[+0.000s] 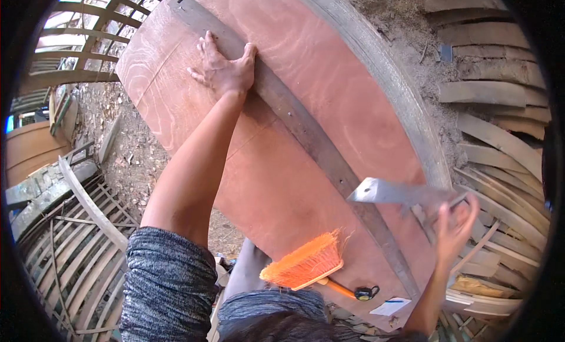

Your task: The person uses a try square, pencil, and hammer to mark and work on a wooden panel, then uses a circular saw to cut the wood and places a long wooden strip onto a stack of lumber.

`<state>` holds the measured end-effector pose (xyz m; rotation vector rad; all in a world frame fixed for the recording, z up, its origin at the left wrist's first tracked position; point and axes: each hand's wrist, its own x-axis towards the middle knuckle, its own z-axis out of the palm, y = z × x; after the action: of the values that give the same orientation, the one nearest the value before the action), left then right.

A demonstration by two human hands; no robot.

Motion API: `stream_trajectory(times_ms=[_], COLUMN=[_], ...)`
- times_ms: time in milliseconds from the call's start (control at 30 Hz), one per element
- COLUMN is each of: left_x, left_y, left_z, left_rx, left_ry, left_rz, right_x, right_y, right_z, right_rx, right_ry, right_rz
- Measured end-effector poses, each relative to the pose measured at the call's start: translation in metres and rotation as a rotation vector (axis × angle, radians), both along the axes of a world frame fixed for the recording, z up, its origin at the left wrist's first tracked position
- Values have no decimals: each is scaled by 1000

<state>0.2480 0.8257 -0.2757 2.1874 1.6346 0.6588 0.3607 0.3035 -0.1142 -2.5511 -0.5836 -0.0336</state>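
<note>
My left hand (226,68) rests with spread fingers on the pink wooden panel (365,95) and against a long dark grey strip (300,130) with small holes, lying diagonally along it. At the right, my right hand (453,227) grips a flat silvery grey piece (388,192) with a hole, blurred, above the strip. An orange-bristled brush (303,259) lies on the panel's lower part, beside a black tape measure (366,292) and a white paper (389,305) with a blue pen-like item on it.
Stacked curved wooden slats (488,92) fill the right side. Slatted wooden frames (76,248) stand at the lower left and upper left, beside an orange-brown board (35,154). Litter-strewn dirt ground (115,142) shows around the panel.
</note>
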Motion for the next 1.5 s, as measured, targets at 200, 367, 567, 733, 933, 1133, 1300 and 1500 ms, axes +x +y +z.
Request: stream_trajectory(times_ms=[200, 367, 567, 733, 933, 1133, 1300, 1500], left_x=[3, 2, -1, -2, 0, -1, 3, 9], left_y=[3, 7, 6, 5, 4, 4, -8, -14], left_z=[-8, -11, -12, -13, -10, -10, 1, 8], left_rx=[23, 57, 78, 148, 138, 130, 74, 17], left_ry=[-1, -35, 19, -19, -26, -19, -118, -18], left_rz=[5, -21, -3, -45, -40, -33, -9, 68], right_x=[192, 243, 252, 248, 253, 253, 255, 265], right_y=[121, 217, 257, 256, 256, 258, 263, 263], right_z=[-50, -79, -115, -132, -139, -138, -136, -138], right_rx=[63, 8, -27, -24, 14, 1, 49, 68], right_ry=[14, -16, -24, -79, -122, -74, -2, 3], right_rz=[224, 460, 554, 565, 625, 619, 670, 686])
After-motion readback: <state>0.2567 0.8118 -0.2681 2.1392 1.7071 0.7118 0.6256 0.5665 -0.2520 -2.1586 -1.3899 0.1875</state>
